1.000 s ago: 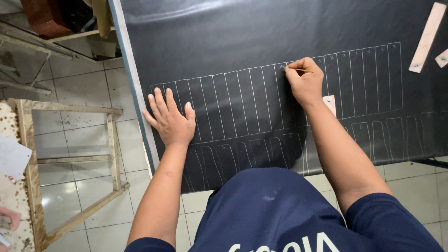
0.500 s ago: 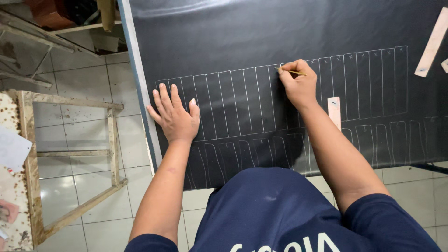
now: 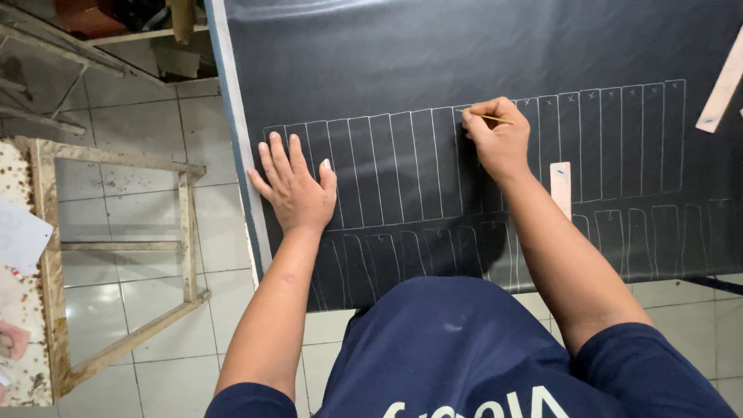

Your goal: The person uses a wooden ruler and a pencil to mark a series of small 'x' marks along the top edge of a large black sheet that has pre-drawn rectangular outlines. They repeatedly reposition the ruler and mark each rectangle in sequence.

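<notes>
Off to the left a rough wooden frame (image 3: 116, 255) stands on the tiled floor, well apart from the work. The left hand (image 3: 298, 190) lies flat with fingers spread, gripping nothing, pressing the black sheet (image 3: 433, 62) down near the table's blue-grey edge (image 3: 232, 147). If that palm lifts or slides, I'd guess the sheet could creep and the next white line would wander off the row of drawn rectangles (image 3: 402, 166). Further right, the right hand (image 3: 499, 139) is pinched closed on a thin yellow marking pencil (image 3: 491, 118), its tip on the sheet at the top of a rectangle; the wrist rests across finished lines and might smudge them. Just beside that forearm lies a small pale template strip (image 3: 560, 186), which an elbow could nudge. A longer wooden strip (image 3: 724, 81) sits at the far right. I see no containers anywhere.
</notes>
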Action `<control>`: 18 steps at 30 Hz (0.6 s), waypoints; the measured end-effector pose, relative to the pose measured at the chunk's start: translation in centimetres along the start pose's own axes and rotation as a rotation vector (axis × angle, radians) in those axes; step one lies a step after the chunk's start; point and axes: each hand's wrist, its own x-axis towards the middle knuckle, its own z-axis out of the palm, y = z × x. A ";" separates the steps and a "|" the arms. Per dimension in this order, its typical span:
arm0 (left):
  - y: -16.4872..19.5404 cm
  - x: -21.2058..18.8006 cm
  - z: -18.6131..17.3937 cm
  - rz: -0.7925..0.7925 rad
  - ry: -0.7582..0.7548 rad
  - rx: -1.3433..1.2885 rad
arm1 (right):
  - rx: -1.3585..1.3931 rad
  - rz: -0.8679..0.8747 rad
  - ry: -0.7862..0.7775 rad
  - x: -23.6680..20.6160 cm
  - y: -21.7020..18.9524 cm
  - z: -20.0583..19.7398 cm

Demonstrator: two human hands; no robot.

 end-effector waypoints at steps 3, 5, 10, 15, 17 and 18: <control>0.0 0.2 -0.1 -0.008 0.002 -0.011 | -0.003 0.002 -0.046 0.2 -0.1 1.1; -0.1 0.2 -0.2 -0.017 -0.004 -0.016 | -0.042 -0.010 -0.040 0.3 -0.1 1.6; -0.3 0.3 -0.2 -0.009 0.003 -0.006 | -0.118 -0.095 -0.067 0.2 -0.2 2.0; -0.5 0.2 -0.1 0.006 0.015 -0.001 | -0.134 -0.040 -0.047 0.2 -0.2 2.1; -0.5 0.2 -0.1 0.008 0.018 0.001 | -0.165 -0.068 -0.028 0.2 -0.2 2.0; -0.5 0.2 -0.2 0.006 0.014 0.001 | -0.180 -0.082 -0.019 0.2 -0.2 2.0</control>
